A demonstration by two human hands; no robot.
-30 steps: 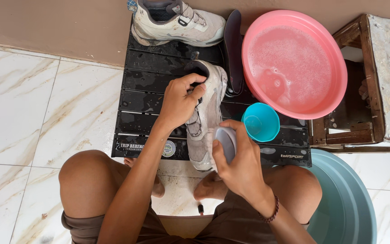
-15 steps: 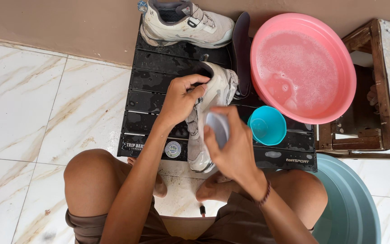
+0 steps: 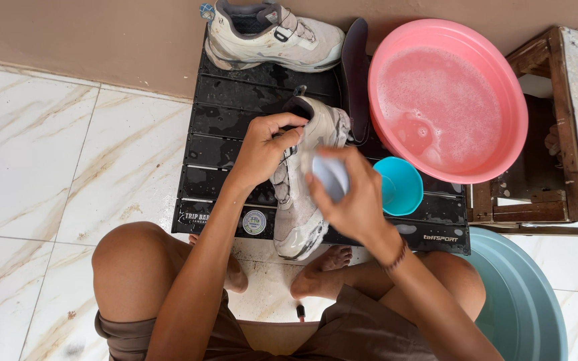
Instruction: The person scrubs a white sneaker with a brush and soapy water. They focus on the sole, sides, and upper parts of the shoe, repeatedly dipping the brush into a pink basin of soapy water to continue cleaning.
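A wet grey-beige sneaker [image 3: 299, 214] lies on a black slatted platform [image 3: 229, 154], toe toward me. My left hand [image 3: 265, 150] grips the sneaker's upper near its opening. My right hand [image 3: 349, 194] holds a small grey-white brush [image 3: 330, 175] pressed against the sneaker's right side. A second matching sneaker [image 3: 272, 37] rests on its side at the platform's far edge by the wall.
A pink basin [image 3: 496, 87] of soapy water sits at the right, a small teal cup [image 3: 399, 186] beside it. A dark insole [image 3: 356, 73] leans next to the basin. A wooden crate [image 3: 543, 154] stands far right, a blue-grey tub [image 3: 530, 301] lower right. My knees and bare feet are below.
My right hand with the brush has moved up from the toe area to the sneaker's middle right side. My left hand keeps its grip on the sneaker.
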